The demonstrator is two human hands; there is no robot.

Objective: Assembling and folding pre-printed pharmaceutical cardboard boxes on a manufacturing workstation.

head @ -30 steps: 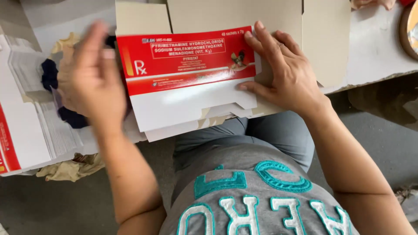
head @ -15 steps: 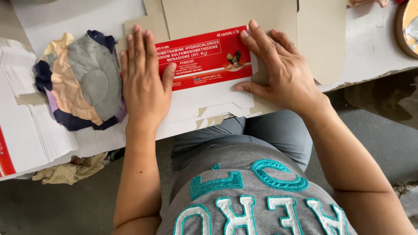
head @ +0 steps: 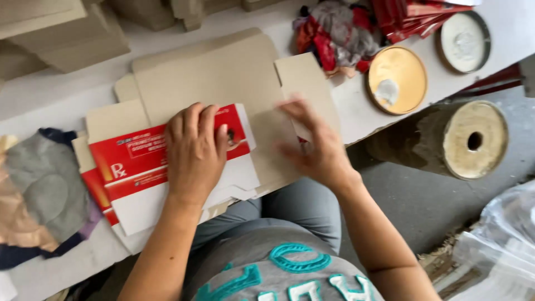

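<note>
red carton: flat, near tabletop front edge
left hand: fingers together, pressing carton
right hand: blurred, fingers spread over brown cardboard

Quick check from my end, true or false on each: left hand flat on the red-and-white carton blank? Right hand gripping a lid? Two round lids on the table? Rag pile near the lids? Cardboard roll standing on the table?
1. The left hand lies flat on the red-and-white carton blank. True.
2. The right hand grips a lid. False: it is blurred, over plain cardboard blanks, holding nothing visible.
3. Two round lids sit on the table: a gold lid and a pale lid. True.
4. A rag pile lies beside the lids. True.
5. The cardboard roll stands on the table. False: it lies below the table edge.
</note>
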